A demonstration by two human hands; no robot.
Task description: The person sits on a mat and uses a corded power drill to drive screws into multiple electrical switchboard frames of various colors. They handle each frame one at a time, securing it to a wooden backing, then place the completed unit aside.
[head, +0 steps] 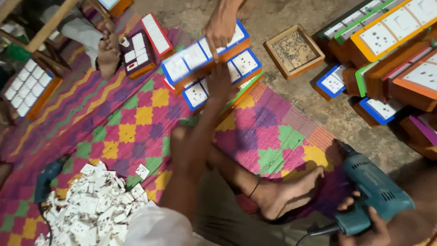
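Currently: left hand (219,82) flat, steadying blue-rimmed switchboard (205,61) upper centre; right hand (364,228) gripping teal drill (371,193) lower right; another person's hand (221,27) helps.

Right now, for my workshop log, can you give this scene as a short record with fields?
left hand: reaching forward, resting on the blue-framed switch boards
right hand: gripping a teal power drill
other person's hand: on the same boards from the far side
floor cover: colourful woven mat
near left: pile of white switch parts
far middle: wooden tray of screws
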